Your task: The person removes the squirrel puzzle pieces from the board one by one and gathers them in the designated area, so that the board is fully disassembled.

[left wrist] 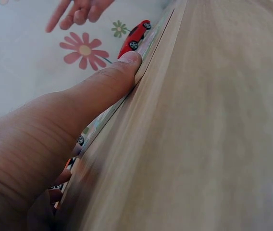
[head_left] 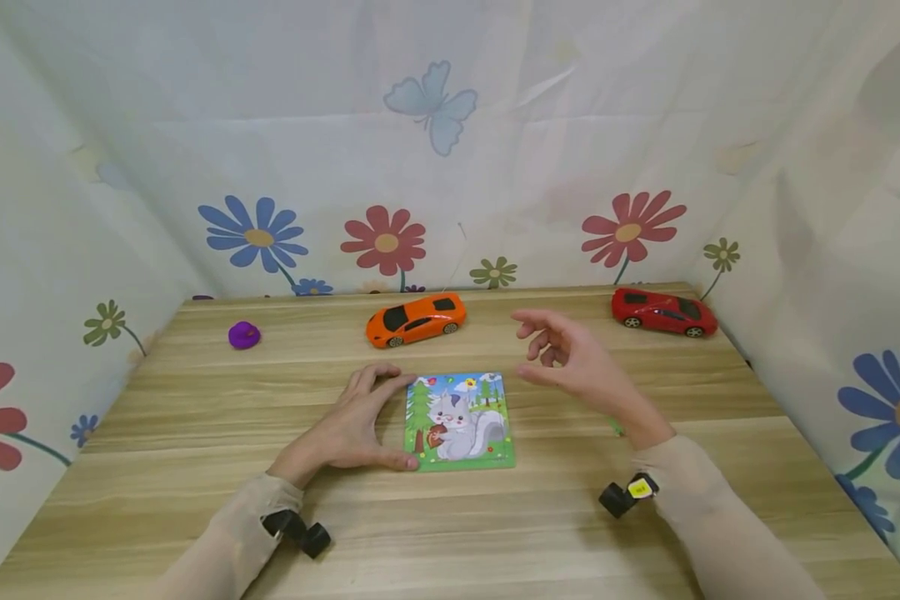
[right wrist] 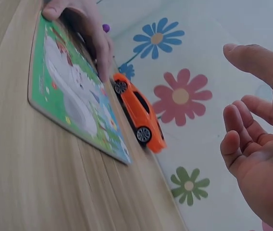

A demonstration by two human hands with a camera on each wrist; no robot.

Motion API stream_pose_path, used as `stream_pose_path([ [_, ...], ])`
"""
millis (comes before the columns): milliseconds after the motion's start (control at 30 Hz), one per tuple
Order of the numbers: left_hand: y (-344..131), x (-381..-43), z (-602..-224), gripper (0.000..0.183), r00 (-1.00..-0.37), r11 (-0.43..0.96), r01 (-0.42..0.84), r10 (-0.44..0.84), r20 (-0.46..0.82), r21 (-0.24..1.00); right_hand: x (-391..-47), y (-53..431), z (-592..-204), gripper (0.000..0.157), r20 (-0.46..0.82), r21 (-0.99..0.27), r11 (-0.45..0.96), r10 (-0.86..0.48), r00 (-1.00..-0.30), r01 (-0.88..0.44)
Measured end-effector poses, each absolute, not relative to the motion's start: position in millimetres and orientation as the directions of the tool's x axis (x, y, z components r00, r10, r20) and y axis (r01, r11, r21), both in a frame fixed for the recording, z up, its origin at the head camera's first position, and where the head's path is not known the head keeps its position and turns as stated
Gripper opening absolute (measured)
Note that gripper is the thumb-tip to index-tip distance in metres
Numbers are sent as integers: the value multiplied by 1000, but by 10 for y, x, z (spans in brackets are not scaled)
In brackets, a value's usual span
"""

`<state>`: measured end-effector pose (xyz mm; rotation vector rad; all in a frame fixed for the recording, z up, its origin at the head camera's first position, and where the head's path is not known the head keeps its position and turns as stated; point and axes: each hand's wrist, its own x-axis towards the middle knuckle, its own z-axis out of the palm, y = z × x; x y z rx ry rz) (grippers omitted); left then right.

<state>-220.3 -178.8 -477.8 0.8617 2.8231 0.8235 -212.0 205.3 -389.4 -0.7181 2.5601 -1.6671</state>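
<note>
A flat square picture board with a grey squirrel holding an acorn lies on the wooden table. My left hand holds it at its left side, the thumb on the near left corner and a finger at the far left corner. The other left fingers bend beside the board. Off to the right and above the table, my right hand hangs with loosely bent fingers and nothing in it. From the right wrist, the board shows its green border, with the left thumb on a corner.
Behind the board stands an orange toy car; a red toy car is at the back right. A small purple object sits at the back left. Something small and green is mostly hidden by my right wrist. Flowered cloth walls surround the table.
</note>
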Motion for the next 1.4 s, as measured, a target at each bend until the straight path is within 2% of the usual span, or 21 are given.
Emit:
stream_pose_path([
  [267,-1802,-2192,-4770,132,-839,698,500,537,86,512,-2099,1649,-3978,76,194,-910,255,-434,-880,-327],
  [633,-1788,-2183,-4760,131,-836,692,503,541,89,519,-2010,1324,-4246,70,171,-928,205,-510,-843,-313],
  [1000,-1783,-2193,-4751,132,-837,694,501,541,85,516,-1978,1195,-4544,71,106,-925,252,-549,-829,-284],
  [1400,-1802,-2201,-4753,132,-835,693,502,545,80,518,-1976,1158,-4644,65,99,-849,371,-588,-803,-376],
])
